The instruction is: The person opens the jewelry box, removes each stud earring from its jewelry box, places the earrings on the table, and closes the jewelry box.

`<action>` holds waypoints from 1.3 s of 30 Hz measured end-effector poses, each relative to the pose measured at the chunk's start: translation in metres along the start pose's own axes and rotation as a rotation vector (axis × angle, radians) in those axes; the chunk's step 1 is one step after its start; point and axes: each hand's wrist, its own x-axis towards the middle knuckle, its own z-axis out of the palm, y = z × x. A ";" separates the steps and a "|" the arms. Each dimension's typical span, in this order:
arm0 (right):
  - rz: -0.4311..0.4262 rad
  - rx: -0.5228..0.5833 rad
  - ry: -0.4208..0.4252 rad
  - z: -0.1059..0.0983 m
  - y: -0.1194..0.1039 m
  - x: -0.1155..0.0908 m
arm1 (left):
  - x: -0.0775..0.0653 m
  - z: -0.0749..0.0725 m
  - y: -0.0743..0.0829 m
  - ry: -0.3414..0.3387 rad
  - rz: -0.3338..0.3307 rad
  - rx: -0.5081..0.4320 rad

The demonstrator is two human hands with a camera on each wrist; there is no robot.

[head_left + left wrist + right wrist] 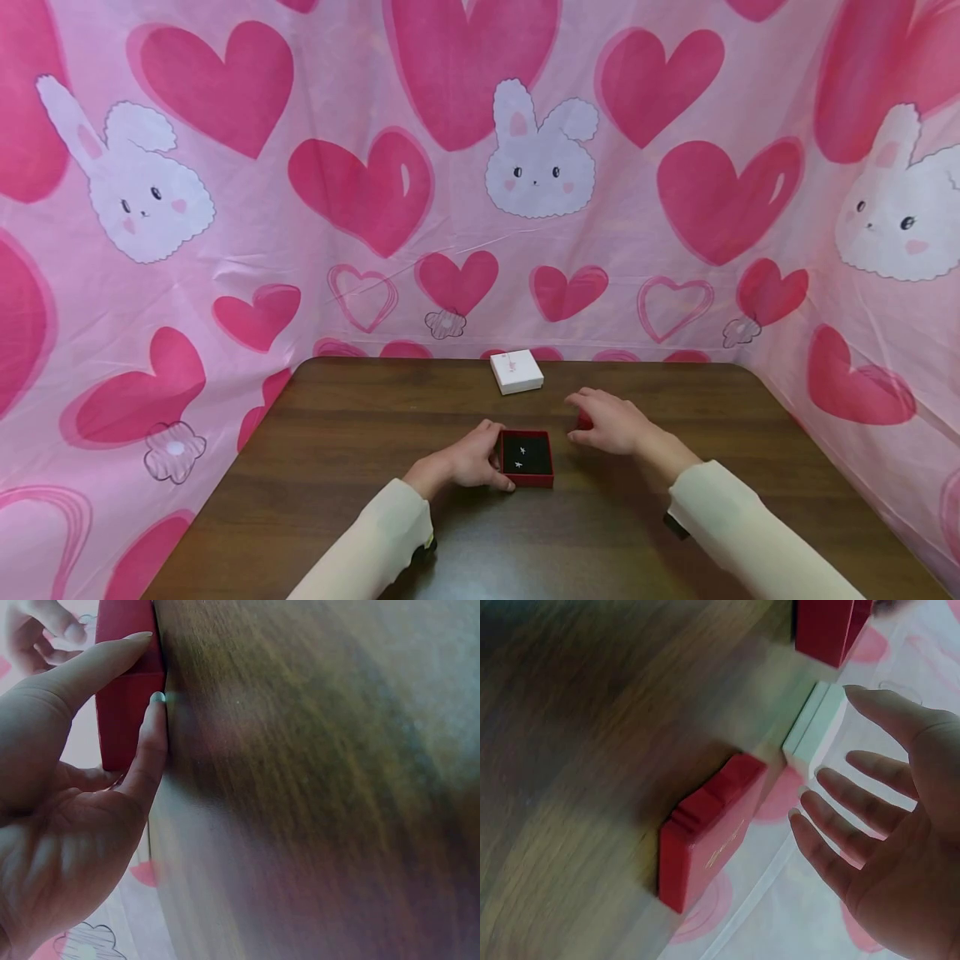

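Note:
A small red jewelry box (534, 481) sits on the table, its top off, with a black insert (537, 454) that bears two tiny silvery star-like pieces (519, 464). My left hand (472, 458) grips this box from its left side; thumb and fingers lie along its red walls (127, 720) in the left wrist view. To the right is a red lid (712, 832) with gold lettering and a bow along one edge, resting on the table. My right hand (611, 421) hovers by the lid, fingers spread and apart from it in the right wrist view; in the head view it hides most of the lid.
A closed white box (517, 372) with small lettering stands farther back on the brown wooden table (375, 400). Pink cloth (465, 217) printed with hearts and rabbits hangs behind the table and at both sides.

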 end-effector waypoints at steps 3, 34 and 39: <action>-0.021 0.014 -0.009 0.002 -0.006 0.000 | -0.001 0.000 0.004 0.004 -0.028 -0.011; -0.234 0.194 -0.101 0.022 -0.044 0.011 | 0.005 0.003 -0.010 0.002 0.014 -0.025; -0.269 0.187 -0.107 0.026 -0.047 0.016 | 0.011 0.006 -0.020 0.012 0.043 -0.011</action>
